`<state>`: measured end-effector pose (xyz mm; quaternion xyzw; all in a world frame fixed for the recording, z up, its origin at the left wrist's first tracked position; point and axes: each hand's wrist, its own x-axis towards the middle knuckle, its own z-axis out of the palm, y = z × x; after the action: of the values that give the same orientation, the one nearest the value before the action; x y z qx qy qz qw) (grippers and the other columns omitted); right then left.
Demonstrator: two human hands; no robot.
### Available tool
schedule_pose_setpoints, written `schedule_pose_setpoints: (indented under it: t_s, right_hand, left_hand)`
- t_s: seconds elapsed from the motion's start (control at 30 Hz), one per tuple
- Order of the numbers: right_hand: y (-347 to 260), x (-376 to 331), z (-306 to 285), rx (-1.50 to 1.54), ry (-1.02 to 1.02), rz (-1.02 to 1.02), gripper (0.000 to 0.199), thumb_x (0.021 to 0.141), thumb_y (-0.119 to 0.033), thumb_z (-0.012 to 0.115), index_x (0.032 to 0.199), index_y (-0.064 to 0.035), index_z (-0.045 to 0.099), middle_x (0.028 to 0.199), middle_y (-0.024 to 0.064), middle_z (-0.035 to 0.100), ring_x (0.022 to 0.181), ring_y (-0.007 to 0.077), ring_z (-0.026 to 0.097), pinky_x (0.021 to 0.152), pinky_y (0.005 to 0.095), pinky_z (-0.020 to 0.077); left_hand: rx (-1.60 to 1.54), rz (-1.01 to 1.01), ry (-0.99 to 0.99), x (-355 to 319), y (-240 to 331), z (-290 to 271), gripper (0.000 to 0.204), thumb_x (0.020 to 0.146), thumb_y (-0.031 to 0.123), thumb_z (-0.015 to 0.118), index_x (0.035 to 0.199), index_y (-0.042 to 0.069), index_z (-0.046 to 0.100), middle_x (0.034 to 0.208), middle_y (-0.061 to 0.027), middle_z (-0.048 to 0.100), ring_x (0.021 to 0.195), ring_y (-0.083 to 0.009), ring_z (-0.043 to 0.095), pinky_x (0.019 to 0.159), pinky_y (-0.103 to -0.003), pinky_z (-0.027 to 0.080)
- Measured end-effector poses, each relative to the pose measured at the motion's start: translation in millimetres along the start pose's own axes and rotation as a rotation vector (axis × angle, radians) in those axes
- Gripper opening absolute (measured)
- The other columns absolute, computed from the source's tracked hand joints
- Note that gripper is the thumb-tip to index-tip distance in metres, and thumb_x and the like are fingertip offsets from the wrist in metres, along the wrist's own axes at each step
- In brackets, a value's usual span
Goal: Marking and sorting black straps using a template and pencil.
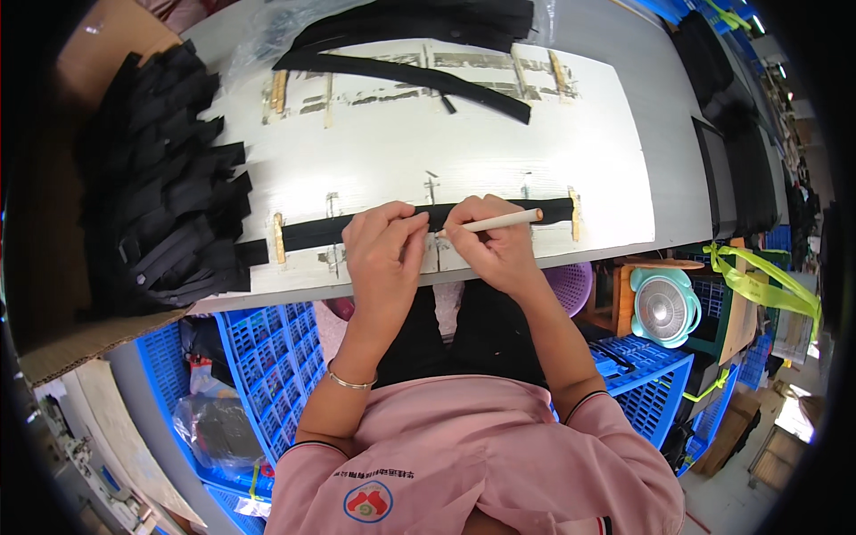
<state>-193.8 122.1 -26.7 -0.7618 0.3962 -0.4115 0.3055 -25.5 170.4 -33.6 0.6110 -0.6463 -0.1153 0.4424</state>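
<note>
A black fabric strip [312, 234] lies across the near part of the white board [588, 125], between two yellowish raised markers, the left one [279, 238] and the right one [575, 214]. My left hand [385, 245] rests on the strip with its fingers bent and the thumb near the forefinger; it presses the strip flat. In my right hand [489, 236] is a white pencil [508, 220], pinched between thumb and fingers. Its tip touches or nearly touches the strip's near edge, close to a dark line drawn on the board. The strip's middle is partly hidden under both hands.
A heap of black strips [169, 169] fills a cardboard box [53, 312] at the left. More black strips [419, 27] lie at the board's far side, beside clear plastic. Blue crates [267, 374], a teal fan [664, 306] and a purple basket [571, 285] stand below the table.
</note>
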Motion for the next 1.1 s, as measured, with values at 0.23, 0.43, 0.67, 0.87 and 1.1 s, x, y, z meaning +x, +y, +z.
schedule_pose_setpoints:
  t_s: [0.23,0.43,0.67,0.87,1.1]
  right_hand:
    - [8.7,-17.4,-51.7,0.468,0.232,0.246,0.005,0.089,-0.005,0.061,0.087,-0.0024,0.065,0.075,0.0011,0.062,0.064,0.0052,0.052,0.056,0.0231,0.0401]
    - [30.0,-19.0,-84.4,0.343,0.22,0.524,0.006,0.093,-0.006,0.06,0.09,-0.0022,0.063,0.075,-0.0006,0.061,0.07,0.0034,0.052,0.059,0.0207,0.0398]
    - [31.3,-18.8,-81.3,0.314,0.197,0.444,0.008,0.095,-0.008,0.062,0.089,-0.0019,0.062,0.075,-0.0031,0.058,0.068,0.0025,0.049,0.059,0.0203,0.0376]
    - [38.8,-21.3,-77.4,0.25,0.203,0.392,0.008,0.093,-0.007,0.062,0.089,-0.0011,0.062,0.074,-0.0014,0.058,0.067,0.0043,0.05,0.059,0.0227,0.0392]
    - [35.6,-20.8,-78.1,0.174,0.17,0.367,0.008,0.091,-0.008,0.062,0.089,-0.0005,0.063,0.073,0.0032,0.06,0.068,0.0094,0.054,0.059,0.027,0.0428]
  left_hand:
    - [0.035,-0.028,-0.015,-0.1,5.6,-2.9,0.012,0.08,0.003,0.078,0.092,0.006,0.076,0.1,-0.0039,0.069,0.096,-0.0209,0.063,0.088,-0.033,0.045]
    - [0.039,-0.032,-0.011,0.3,10.2,0.6,0.013,0.08,0.001,0.075,0.093,0.005,0.074,0.101,-0.0056,0.069,0.097,-0.0237,0.062,0.088,-0.036,0.042]
    - [-0.029,0.047,-0.086,11.3,42.8,32.0,0.016,0.083,0.004,0.075,0.098,0.007,0.075,0.108,-0.0064,0.069,0.103,-0.0246,0.061,0.094,-0.035,0.044]
    - [-0.065,0.116,-0.166,21.5,55.6,70.9,0.017,0.081,0.007,0.076,0.097,0.007,0.076,0.105,-0.0049,0.069,0.105,-0.0249,0.06,0.095,-0.037,0.041]
    - [-0.033,0.12,-0.147,18.0,55.7,76.6,0.017,0.08,0.007,0.076,0.097,0.008,0.074,0.105,-0.0033,0.068,0.105,-0.024,0.06,0.096,-0.038,0.04]
